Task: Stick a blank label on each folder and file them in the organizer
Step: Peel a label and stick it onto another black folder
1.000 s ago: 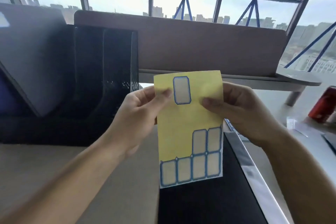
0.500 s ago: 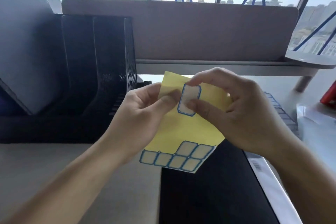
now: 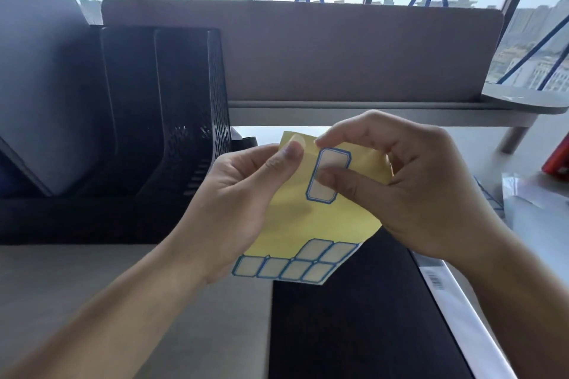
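Yellow label sheet (image 3: 295, 215): pinched by left hand (image 3: 243, 203). Right hand (image 3: 409, 188), off the sheet's edge, now pinches one label (image 3: 320, 194); peeling apparently starting.

Yellow backing sheet (image 3: 308, 218); blue-bordered white labels (image 3: 328, 175); black perforated-mesh organizer (image 3: 197, 120); black folder (image 3: 354, 317); red can (image 3: 558, 160).

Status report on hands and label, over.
Left hand pinching sheet at top corner. Right hand pinching lone label, not yet off sheet. Folder below, nothing blocking it.
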